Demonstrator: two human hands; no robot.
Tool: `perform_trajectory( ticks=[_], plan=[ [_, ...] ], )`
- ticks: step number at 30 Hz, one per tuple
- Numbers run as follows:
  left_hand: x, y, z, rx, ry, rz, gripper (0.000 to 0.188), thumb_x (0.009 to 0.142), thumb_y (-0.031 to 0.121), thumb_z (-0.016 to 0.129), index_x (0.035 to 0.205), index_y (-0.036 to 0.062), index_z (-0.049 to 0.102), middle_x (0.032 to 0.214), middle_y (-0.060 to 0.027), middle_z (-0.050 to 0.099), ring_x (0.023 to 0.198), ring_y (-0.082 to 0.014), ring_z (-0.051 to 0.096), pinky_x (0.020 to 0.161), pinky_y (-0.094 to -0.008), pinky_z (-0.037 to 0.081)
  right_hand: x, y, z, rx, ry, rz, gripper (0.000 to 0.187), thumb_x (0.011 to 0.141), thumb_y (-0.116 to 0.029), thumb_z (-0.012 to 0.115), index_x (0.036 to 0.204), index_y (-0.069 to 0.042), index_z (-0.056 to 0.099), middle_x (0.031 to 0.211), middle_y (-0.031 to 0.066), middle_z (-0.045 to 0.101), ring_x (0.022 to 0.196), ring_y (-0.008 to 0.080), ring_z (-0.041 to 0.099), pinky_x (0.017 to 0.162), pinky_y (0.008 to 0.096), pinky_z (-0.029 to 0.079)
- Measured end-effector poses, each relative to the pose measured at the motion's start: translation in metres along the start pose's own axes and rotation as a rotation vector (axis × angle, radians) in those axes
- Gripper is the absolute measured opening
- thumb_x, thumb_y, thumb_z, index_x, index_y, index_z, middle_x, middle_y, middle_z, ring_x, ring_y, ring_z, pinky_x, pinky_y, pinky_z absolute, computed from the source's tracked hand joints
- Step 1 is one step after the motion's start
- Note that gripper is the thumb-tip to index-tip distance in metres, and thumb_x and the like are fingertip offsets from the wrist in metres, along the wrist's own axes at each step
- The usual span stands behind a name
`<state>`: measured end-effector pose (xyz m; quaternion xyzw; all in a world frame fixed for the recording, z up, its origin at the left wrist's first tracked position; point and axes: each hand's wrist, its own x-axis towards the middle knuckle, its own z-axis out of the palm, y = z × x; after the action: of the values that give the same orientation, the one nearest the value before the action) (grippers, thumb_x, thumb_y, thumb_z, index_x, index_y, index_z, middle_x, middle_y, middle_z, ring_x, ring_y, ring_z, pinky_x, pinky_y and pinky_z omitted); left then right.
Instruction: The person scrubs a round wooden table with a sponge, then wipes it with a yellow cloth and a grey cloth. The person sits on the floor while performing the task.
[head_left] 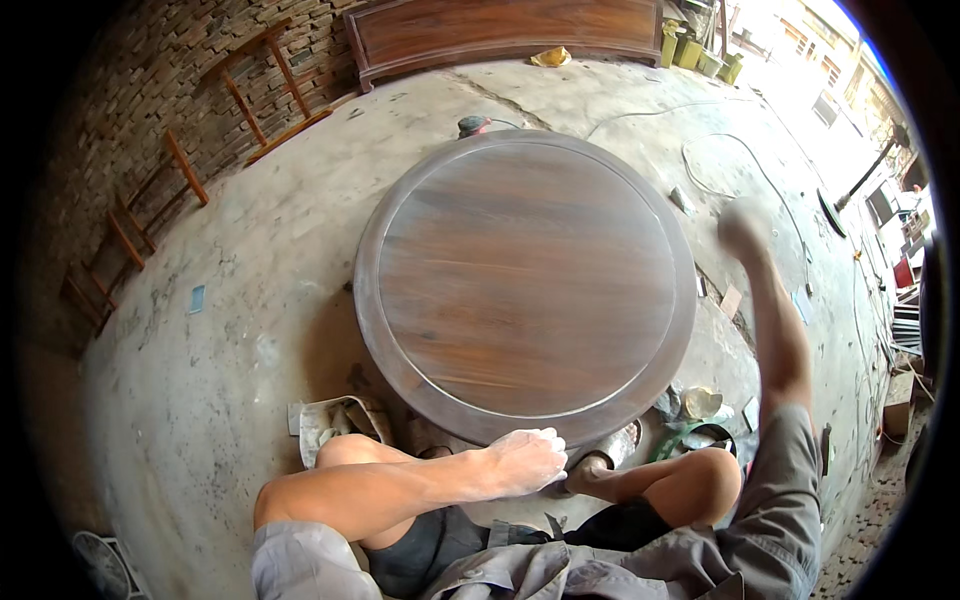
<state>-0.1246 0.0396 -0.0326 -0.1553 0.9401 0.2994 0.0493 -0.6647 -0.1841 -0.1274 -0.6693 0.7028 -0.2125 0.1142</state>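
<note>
A round dark wooden tabletop (530, 270), with a pale line inside its rim and a dusty surface, lies in front of me. My left hand (525, 463), coated in white dust, is over my lap by the near rim. Its fingers are curled in, and whatever they may hold is hidden. Out past the tabletop's right side, my right hand (746, 228) is raised and smeared by motion, so its fingers cannot be made out. A dark and red hand-held tool (473, 126), with a cord, is at the far rim.
Wooden frames (185, 168) lean along the brick wall on the left. At the back stands a long wooden panel (500, 35). Cords (690, 165) trail over the concrete floor on the right. A blue sheet (197, 299) lies at left; bags and scraps (700, 403) lie near my right knee.
</note>
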Motion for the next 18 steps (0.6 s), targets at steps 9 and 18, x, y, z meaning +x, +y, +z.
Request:
perform_trajectory(
  ticks=[9, 18],
  plan=[
    [0.007, -0.011, -0.002, 0.097, 0.203, 0.058, 0.021, 0.086, 0.022, 0.062, 0.078, 0.0038, 0.07, 0.083, -0.0106, 0.064, 0.089, -0.0261, 0.062, 0.08, -0.0365, 0.052, -0.002, -0.252, 0.048, 1.043, -0.756, 0.116, 0.027, 0.092, -0.016, 0.064, 0.115, -0.002, 0.069, 0.106, 0.0043, 0.07, 0.094, 0.013, 0.064, 0.083, 0.0275, 0.053],
    [0.006, 0.018, 0.005, 0.053, 0.084, 0.14, 0.016, 0.077, 0.019, 0.063, 0.073, 0.0057, 0.072, 0.082, -0.0104, 0.065, 0.086, -0.0275, 0.064, 0.073, -0.0375, 0.055, -0.115, -0.318, 0.079, -0.035, -1.321, -0.403, 0.029, 0.091, -0.021, 0.063, 0.119, -0.016, 0.07, 0.113, 0.0047, 0.071, 0.098, 0.0155, 0.067, 0.09, 0.0322, 0.052]
  ],
)
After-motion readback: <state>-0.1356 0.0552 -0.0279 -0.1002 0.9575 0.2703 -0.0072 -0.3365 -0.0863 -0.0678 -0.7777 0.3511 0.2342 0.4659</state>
